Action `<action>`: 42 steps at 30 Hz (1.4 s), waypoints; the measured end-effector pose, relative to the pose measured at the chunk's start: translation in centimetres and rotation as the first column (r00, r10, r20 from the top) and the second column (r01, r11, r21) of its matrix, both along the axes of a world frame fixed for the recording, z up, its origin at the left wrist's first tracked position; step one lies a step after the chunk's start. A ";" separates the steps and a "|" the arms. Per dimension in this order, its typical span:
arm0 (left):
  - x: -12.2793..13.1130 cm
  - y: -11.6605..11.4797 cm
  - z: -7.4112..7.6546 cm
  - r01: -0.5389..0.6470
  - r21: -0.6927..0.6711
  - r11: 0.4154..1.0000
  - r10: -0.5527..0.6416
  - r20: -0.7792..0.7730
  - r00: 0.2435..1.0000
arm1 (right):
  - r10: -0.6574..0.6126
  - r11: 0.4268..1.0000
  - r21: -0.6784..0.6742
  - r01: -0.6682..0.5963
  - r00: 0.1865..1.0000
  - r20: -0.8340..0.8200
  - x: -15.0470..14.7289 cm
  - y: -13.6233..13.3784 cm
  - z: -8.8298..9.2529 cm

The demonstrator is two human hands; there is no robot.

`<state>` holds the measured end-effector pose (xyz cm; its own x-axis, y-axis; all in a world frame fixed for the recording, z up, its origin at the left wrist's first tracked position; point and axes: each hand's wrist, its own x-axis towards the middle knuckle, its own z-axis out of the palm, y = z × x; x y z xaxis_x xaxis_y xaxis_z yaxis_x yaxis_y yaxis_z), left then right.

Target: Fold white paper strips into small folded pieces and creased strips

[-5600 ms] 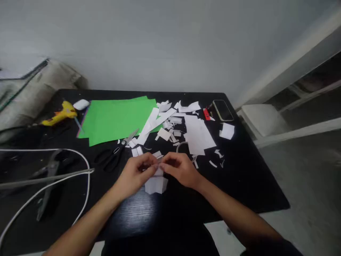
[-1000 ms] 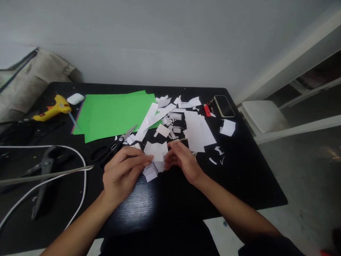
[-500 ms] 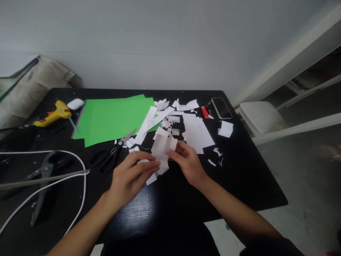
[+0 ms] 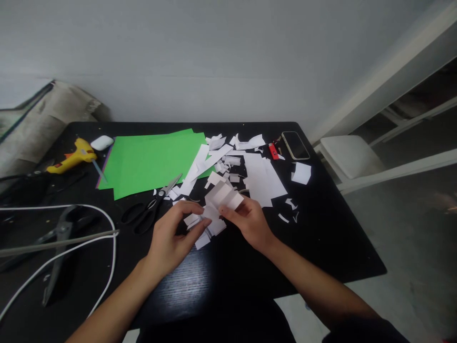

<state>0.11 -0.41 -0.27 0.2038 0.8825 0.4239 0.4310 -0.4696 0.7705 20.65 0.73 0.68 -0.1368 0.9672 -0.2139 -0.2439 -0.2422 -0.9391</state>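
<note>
A creased piece of white paper (image 4: 224, 195) with several folded panels is held above the black table. My right hand (image 4: 253, 223) grips it at its right side, thumb on top and the other fingers underneath. At the paper's left edge, my left hand (image 4: 174, 236) has its thumb and forefinger closed around a narrow part; its remaining fingers are mostly hidden. Small white paper pieces (image 4: 203, 241) lie below and between the hands. Black-handled scissors (image 4: 153, 205) rest just beyond my left hand, blades slightly apart.
Green sheets (image 4: 150, 164) lie at the back, with white strips and scraps (image 4: 200, 164) beside them. A yellow glue gun (image 4: 76, 155), white cable (image 4: 113, 252) and pliers-like tool (image 4: 62, 233) are left. White sheets (image 4: 262, 178), a red lighter (image 4: 273, 151) and a phone (image 4: 295, 145) are right.
The folded paper has tilted, its right panels now raised and turned up more toward me. My left thumb and forefinger have spread slightly and shifted a little left.
</note>
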 end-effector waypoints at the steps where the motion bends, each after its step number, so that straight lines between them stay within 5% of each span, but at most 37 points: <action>1: 0.0 0.0 -0.1 -0.004 -0.022 1.000 0.004 0.006 1.000 | -0.008 1.000 -0.001 0.008 1.000 0.011 0.0 0.0 0.1; 10: 0.4 0.2 0.0 0.064 -0.244 0.968 -0.029 0.146 0.989 | -0.042 0.999 0.034 0.041 0.999 0.029 -0.1 -0.2 0.0; 21: 0.2 0.2 -0.6 0.063 -0.291 0.955 -0.036 0.097 0.995 | 0.005 1.000 0.000 -0.005 1.000 -0.019 -0.2 -0.4 0.0; 37: 0.4 0.2 0.3 0.038 0.008 0.999 -0.037 -0.057 0.998 | -0.160 0.987 -0.010 0.160 0.986 0.052 -0.2 -0.3 -0.1; 42: 0.3 0.3 0.6 -0.046 0.112 0.993 0.059 -0.115 0.992 | -0.173 0.985 0.026 0.172 0.984 0.048 -0.1 -0.2 -0.3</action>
<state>0.43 -0.10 0.30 0.2130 0.8432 0.4936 0.5422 -0.5222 0.6582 20.51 0.48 0.41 0.0424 0.9799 -0.1948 -0.2331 -0.1798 -0.9557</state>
